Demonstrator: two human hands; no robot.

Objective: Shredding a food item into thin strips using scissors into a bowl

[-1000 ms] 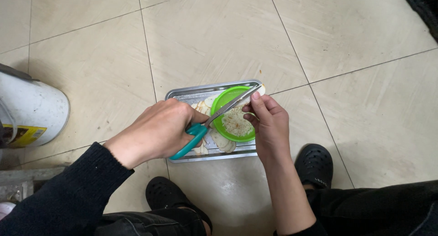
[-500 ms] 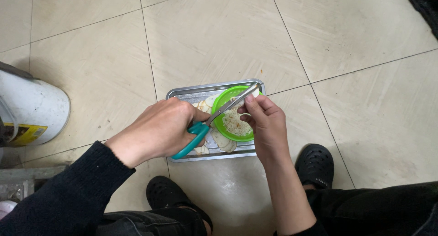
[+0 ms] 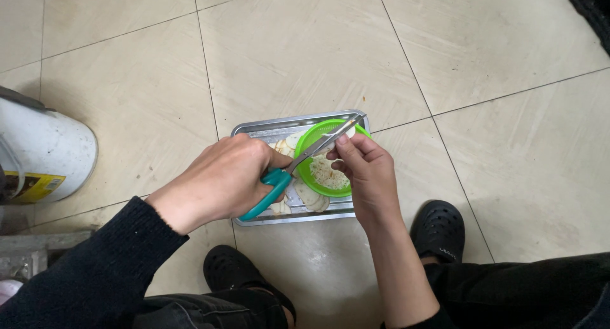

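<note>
At frame centre, the left hand [image 3: 222, 179] grips teal-handled steel scissors [image 3: 298, 165], blades across a small pale piece [image 3: 349, 132] pinched by the right hand [image 3: 368, 176]. Beneath sit a green plastic bowl [image 3: 304, 167] and a rectangular metal tray [image 3: 267, 129] of pale slices; a white bucket [image 3: 44, 151] stands at left.

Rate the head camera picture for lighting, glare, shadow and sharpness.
Head view: even, soft light, no hard shadows; faint sheen on the floor tiles and metal tray; left hand, scissors, right hand and green bowl all sharp; straight tile joints show little distortion.
</note>
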